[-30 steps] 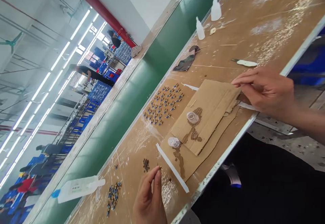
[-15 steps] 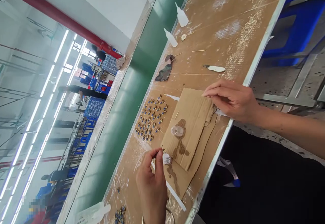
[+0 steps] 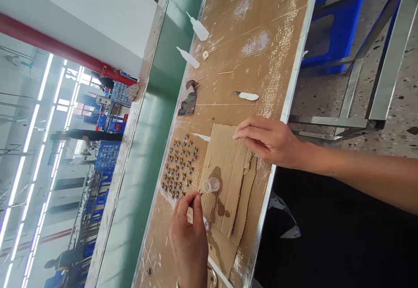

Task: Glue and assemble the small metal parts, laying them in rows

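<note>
My left hand [image 3: 188, 236] is low on the wooden bench [image 3: 248, 31], thumb and forefinger pinched on a tiny dark part beside a clear cap [image 3: 210, 185]. Just ahead of it several small blue and gold parts [image 3: 179, 167] stand in rows. My right hand [image 3: 271, 141] rests on the upper edge of the stained cardboard sheet [image 3: 228, 166], fingers stretched and close together, with nothing visible in them. A second clear cap [image 3: 206, 223] shows partly behind my left hand.
Two white squeeze bottles [image 3: 198, 29] [image 3: 188, 57], a camouflage cloth scrap [image 3: 188, 103] and a white-handled knife [image 3: 246, 96] lie farther up the bench. A green conveyor belt [image 3: 153, 105] runs along the left. Blue crates [image 3: 339, 22] stand under the metal-edged bench at right.
The view has swung right. My left hand, still pinching the small part, has moved from the loose pile up to the clear cap. The right hand has stayed on the cardboard.
</note>
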A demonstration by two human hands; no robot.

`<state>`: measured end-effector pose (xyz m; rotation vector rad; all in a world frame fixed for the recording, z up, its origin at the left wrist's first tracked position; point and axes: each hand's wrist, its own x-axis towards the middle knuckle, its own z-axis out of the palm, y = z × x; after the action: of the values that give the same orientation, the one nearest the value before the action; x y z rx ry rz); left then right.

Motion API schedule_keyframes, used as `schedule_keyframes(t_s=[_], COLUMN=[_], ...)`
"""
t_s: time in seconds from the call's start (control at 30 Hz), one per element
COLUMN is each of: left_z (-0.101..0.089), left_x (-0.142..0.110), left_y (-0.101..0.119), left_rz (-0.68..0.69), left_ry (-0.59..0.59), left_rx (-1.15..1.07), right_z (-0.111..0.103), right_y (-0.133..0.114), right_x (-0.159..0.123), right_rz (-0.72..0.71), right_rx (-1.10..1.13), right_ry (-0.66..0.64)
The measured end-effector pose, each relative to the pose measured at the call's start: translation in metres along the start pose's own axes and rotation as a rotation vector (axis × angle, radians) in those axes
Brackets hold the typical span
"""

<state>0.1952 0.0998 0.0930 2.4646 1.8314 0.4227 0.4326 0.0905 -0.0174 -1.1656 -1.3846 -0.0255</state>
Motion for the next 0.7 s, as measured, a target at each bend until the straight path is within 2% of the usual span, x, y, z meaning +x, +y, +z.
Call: schedule_keyframes(t_s=[0.33, 0.7], left_z=[0.0020, 0.0042], left_x=[0.0045, 0.0079], left_y=[0.0056, 0.0083], left_rz=[0.137, 0.171], left_ry=[0.010, -0.008], left_rx=[0.084, 0.127], right_z=[-0.0007, -0.0012], right_y=[-0.0002, -0.0009], right_x=[0.0006, 0.0011], right_rz=[0.008, 0.010], right_rx=[0.007, 0.016], right_ry=[0.004, 0.005])
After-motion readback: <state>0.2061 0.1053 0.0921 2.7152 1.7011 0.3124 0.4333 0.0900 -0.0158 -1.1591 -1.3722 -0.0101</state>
